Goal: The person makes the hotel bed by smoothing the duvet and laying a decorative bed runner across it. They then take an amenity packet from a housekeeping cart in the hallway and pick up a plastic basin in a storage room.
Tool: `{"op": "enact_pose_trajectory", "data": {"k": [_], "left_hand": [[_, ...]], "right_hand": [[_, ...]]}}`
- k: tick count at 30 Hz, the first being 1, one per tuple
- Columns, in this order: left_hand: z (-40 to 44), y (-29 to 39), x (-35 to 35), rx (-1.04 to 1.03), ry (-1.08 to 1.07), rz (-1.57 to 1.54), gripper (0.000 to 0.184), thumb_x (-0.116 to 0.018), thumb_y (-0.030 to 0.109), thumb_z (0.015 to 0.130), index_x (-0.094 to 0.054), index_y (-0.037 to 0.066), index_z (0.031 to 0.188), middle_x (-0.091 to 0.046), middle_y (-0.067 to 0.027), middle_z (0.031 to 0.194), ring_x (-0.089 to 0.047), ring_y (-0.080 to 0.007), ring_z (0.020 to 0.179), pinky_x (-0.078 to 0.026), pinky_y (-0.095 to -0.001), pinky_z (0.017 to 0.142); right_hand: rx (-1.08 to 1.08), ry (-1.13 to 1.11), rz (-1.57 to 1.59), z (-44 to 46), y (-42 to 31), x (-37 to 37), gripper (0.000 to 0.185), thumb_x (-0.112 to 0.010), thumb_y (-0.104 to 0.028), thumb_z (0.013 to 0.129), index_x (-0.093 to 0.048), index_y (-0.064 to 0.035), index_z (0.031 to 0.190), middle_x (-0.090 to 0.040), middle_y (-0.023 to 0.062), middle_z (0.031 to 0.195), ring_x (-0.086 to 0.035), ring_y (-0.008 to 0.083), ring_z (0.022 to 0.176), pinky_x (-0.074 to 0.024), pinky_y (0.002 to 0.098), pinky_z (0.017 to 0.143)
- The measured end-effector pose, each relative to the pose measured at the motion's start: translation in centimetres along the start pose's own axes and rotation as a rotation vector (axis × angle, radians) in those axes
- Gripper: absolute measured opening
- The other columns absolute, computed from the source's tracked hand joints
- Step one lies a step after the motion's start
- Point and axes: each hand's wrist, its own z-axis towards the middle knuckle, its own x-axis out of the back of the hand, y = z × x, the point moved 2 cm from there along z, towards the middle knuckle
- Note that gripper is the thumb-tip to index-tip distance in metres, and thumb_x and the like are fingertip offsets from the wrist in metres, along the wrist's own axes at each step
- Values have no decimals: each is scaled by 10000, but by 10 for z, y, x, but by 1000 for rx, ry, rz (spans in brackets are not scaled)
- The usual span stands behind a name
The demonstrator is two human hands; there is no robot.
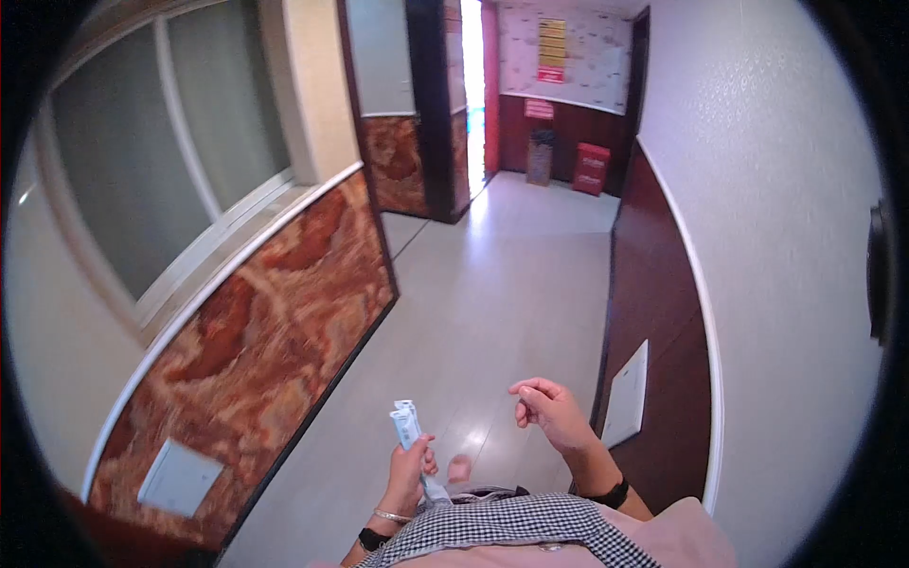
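Note:
My left hand (409, 470) is closed around slim pale blue and white packets (406, 426) that stick up above the fingers, in front of my body. Print on the packets is too small to read. Out to the right, my right hand (552, 413) is raised over the floor with its fingers loosely bent and apart, and nothing shows in it. A black band and a bracelet are on the left wrist, and another black band circles the right one. Below my hands hangs the black-and-white checked edge of an apron (530, 519) over pink clothing.
A corridor with a pale shiny floor (492, 303) runs ahead between a marbled left wall panel (275, 303) and a dark red right one (658, 284). A red bin (592, 168) and a patterned bin (540, 159) stand at the far end. A bright doorway (475, 104) is at the back left.

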Motion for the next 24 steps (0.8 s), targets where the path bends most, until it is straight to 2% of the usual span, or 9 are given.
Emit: {"op": "enact_pose_trajectory", "data": {"k": [4, 10, 14, 16, 18, 21, 24], "left_hand": [[156, 66, -105, 84, -121, 140, 220, -563, 225, 902, -544, 16, 968, -434, 13, 594, -391, -78, 467, -343, -231, 454], [374, 139, -251, 150, -457, 414, 229, -592, 241, 886, -557, 22, 942, -453, 18, 593, -401, -67, 479, -347, -219, 455], [504, 140, -312, 192, -373, 477, 202, -594, 224, 885, -563, 30, 931, -451, 27, 591, -399, -65, 483, -343, -215, 455], [575, 146, -340, 178, -280, 523, 196, -595, 215, 884, -562, 27, 932, -447, 27, 587, -396, -66, 483, -339, -217, 454], [640, 151, -358, 272, -240, 298, 200, -575, 199, 896, -553, 6, 942, -446, 13, 574, -398, -80, 472, -331, -233, 445], [708, 187, -394, 206, -203, 331, 188, -572, 186, 894, -567, 5, 943, -460, 17, 571, -404, -75, 457, -337, -225, 432], [805, 207, -423, 122, -84, 392, 191, -571, 181, 893, -568, -2, 948, -458, 14, 563, -402, -78, 444, -334, -225, 427]], "right_hand": [[-11, 323, -44, 109, -56, 76, 209, -521, -189, 924, -597, -18, 1017, -602, 35, 713, -573, 103, 641, -486, 243, 618], [173, 724, -85, 226, -117, 229, 176, -518, -163, 915, -597, -18, 979, -595, 39, 691, -562, 95, 608, -467, 217, 565], [272, 834, 19, 338, -150, 319, 163, -517, -156, 914, -590, -16, 953, -570, 39, 665, -532, 91, 575, -439, 210, 527], [260, 762, 86, 420, -172, 368, 169, -524, -161, 912, -582, -8, 956, -556, 36, 665, -517, 104, 588, -440, 227, 561], [252, 655, 171, 510, -194, 398, 172, -521, -170, 916, -587, -16, 958, -556, 27, 672, -518, 96, 602, -444, 224, 574], [166, 504, 96, 629, -227, 400, 191, -520, -186, 918, -592, -22, 985, -557, 19, 677, -522, 92, 605, -445, 226, 575], [63, 205, -3, 752, -238, 422, 201, -525, -192, 920, -609, -22, 985, -566, 14, 668, -518, 88, 583, -436, 232, 569]]}}
